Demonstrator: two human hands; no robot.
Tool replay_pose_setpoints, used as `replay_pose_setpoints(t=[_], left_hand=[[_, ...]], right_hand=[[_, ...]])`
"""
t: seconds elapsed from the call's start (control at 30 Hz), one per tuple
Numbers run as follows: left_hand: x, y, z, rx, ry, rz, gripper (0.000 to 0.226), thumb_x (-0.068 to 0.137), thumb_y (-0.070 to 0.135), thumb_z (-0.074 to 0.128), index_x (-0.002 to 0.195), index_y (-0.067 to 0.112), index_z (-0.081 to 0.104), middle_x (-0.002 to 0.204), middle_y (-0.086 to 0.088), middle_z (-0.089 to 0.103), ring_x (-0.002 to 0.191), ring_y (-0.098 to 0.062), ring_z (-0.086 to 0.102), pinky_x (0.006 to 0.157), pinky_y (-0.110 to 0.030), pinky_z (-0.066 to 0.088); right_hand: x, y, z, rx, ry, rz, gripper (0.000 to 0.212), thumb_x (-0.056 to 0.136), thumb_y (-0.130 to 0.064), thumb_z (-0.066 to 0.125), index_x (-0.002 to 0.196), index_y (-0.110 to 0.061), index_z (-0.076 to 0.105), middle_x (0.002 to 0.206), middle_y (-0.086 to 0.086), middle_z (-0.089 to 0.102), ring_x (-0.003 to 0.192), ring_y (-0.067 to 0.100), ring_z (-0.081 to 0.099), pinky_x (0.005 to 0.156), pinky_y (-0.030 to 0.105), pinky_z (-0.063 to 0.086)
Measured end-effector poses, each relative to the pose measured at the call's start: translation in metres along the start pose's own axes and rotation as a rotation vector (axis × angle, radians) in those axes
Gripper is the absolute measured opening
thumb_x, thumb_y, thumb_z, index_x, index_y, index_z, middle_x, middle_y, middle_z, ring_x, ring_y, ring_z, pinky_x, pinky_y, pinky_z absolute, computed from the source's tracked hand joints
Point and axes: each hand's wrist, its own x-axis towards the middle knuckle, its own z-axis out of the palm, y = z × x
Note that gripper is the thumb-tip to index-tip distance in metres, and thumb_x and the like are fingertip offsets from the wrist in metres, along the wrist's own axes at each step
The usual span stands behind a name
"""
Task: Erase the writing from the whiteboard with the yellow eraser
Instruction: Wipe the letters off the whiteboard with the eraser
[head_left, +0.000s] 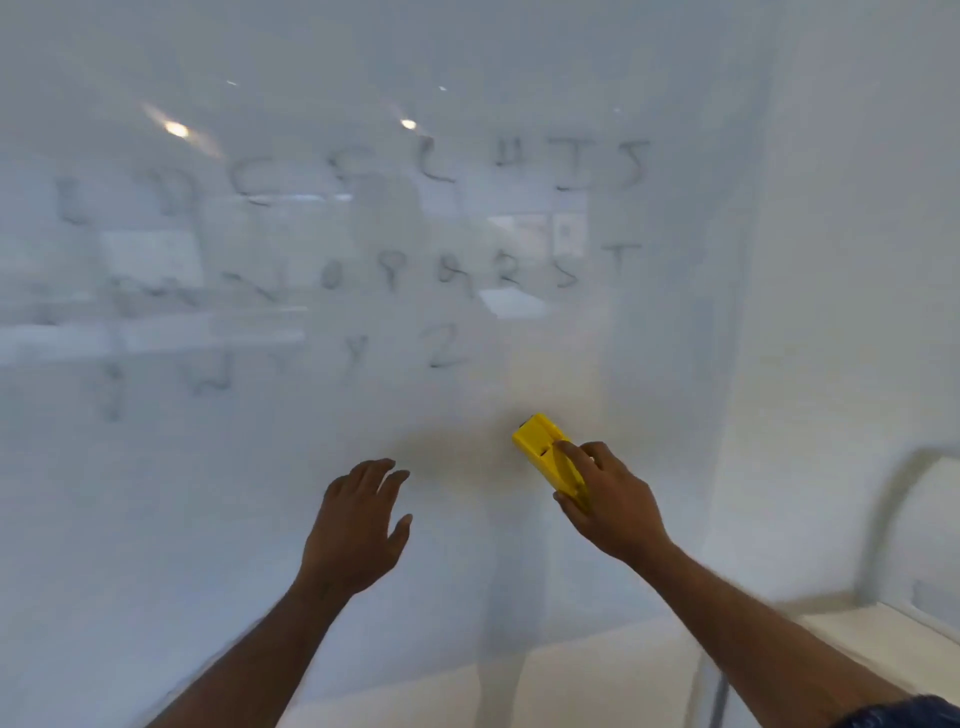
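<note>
A large glossy whiteboard fills the view. Three rows of black handwritten letters run across its upper and middle part, blurred by motion. My right hand grips a yellow eraser below and to the right of the bottom row of letters, at or just off the board surface. My left hand hovers open in front of the board, left of the eraser, fingers spread, holding nothing.
The board's right edge and a metal frame leg stand at the lower right. Beyond it sits a white rounded object on a pale surface. Ceiling lights and a room reflect in the board.
</note>
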Motion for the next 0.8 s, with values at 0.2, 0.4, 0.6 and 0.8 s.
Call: replay_pose_setpoints(t=[0.2, 0.4, 0.6, 0.8], left_hand=[[-0.026, -0.074, -0.054, 0.047, 0.133, -0.075, 0.053, 0.072, 0.023, 0.086, 0.120, 0.010, 0.070, 0.127, -0.011, 0.068, 0.117, -0.034, 0.067, 0.091, -0.047, 0.056], [-0.058, -0.156, -0.109, 0.137, 0.221, -0.186, 0.052, 0.075, 0.025, 0.084, 0.123, 0.011, 0.069, 0.132, -0.010, 0.066, 0.121, -0.033, 0.065, 0.093, -0.048, 0.055], [-0.082, -0.214, -0.164, 0.186, 0.251, -0.266, 0.051, 0.079, 0.024, 0.079, 0.126, 0.009, 0.067, 0.134, -0.014, 0.064, 0.123, -0.037, 0.063, 0.094, -0.052, 0.053], [-0.111, -0.279, -0.222, 0.276, 0.264, -0.310, 0.054, 0.082, 0.025, 0.078, 0.131, 0.008, 0.064, 0.138, -0.016, 0.061, 0.127, -0.039, 0.060, 0.097, -0.052, 0.052]], right_hand=[[0.067, -0.095, -0.018, 0.023, 0.117, -0.167, 0.065, 0.079, -0.042, 0.070, 0.137, -0.030, 0.043, 0.117, 0.001, 0.053, 0.093, 0.025, 0.061, 0.055, 0.033, 0.050], [0.124, -0.197, -0.044, 0.030, 0.263, -0.317, 0.064, 0.078, -0.039, 0.072, 0.135, -0.027, 0.046, 0.113, 0.003, 0.053, 0.093, 0.026, 0.061, 0.053, 0.033, 0.050], [0.163, -0.284, -0.067, 0.024, 0.309, -0.409, 0.063, 0.081, -0.037, 0.069, 0.138, -0.028, 0.044, 0.119, 0.005, 0.052, 0.102, 0.027, 0.056, 0.061, 0.036, 0.051], [0.199, -0.363, -0.084, -0.024, 0.290, -0.467, 0.063, 0.084, -0.034, 0.068, 0.141, -0.028, 0.040, 0.121, 0.006, 0.049, 0.107, 0.030, 0.053, 0.069, 0.043, 0.054]])
